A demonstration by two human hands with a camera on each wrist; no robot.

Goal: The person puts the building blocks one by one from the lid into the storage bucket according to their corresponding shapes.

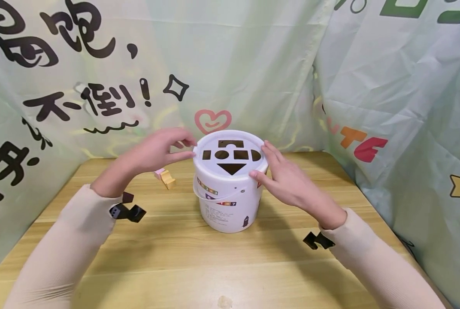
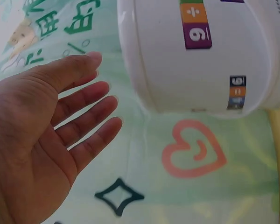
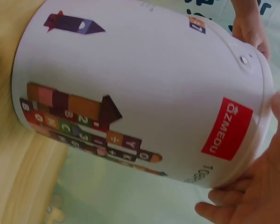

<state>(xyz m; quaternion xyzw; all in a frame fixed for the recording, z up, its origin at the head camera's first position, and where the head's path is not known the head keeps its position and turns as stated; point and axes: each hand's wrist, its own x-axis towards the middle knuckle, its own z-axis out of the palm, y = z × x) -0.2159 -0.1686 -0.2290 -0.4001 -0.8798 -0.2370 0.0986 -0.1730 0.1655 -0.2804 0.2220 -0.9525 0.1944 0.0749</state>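
A white bucket (image 1: pixel 230 214) stands upright on the wooden table, printed with coloured letter and number blocks. Its white lid (image 1: pixel 210 167) has several shaped cutouts, among them a circle, a triangle and rectangles. At the left rim is my left hand (image 1: pixel 158 148), thumb and fingers apart; the left wrist view shows this hand (image 2: pixel 32 135) beside the bucket with nothing in it. My right hand (image 1: pixel 288 180) rests against the right rim, fingers extended at the back and thumb at the front. In the right wrist view its fingertips partly go behind the rim.
Left of the bucket, a yellow block (image 1: pixel 168 179) and a pink block (image 1: pixel 158 172) lie on the table (image 1: pixel 156 257). The bucket's handle (image 1: pixel 197 192) hangs down its front. Printed cloth (image 1: pixel 253 64) closes off the back and sides.
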